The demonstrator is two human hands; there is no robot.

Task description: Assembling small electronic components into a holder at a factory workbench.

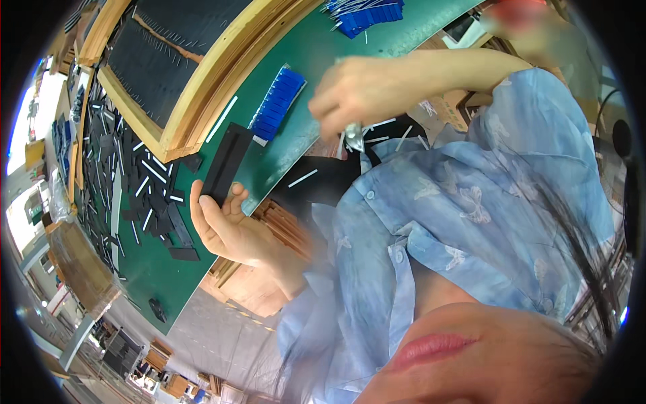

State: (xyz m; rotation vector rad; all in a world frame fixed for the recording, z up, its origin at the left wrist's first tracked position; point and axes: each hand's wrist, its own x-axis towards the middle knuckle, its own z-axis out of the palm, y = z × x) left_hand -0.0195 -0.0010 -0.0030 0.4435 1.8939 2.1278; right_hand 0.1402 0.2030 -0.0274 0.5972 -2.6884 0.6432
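Black strip (pixel 227 161) held in L hand (pixel 232 225); R hand (pixel 353 94) curled, can't tell if holding; blue pc (pixel 277 104) on green tbl (pixel 156 286); blk pcs (pixel 180 225) piled L.

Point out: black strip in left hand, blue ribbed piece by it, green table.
Black strip (pixel 227 161): head view, middle of its flat face.
Blue ribbed piece (pixel 278 103): head view, middle of its ribs.
Green table (pixel 160 279): head view, bare stretch of top.

shirt (pixel 410 182): mottled pale blue | butterfly print (pixel 474 205) | round buttons (pixel 369 195) | bare hands (pixel 229 230)
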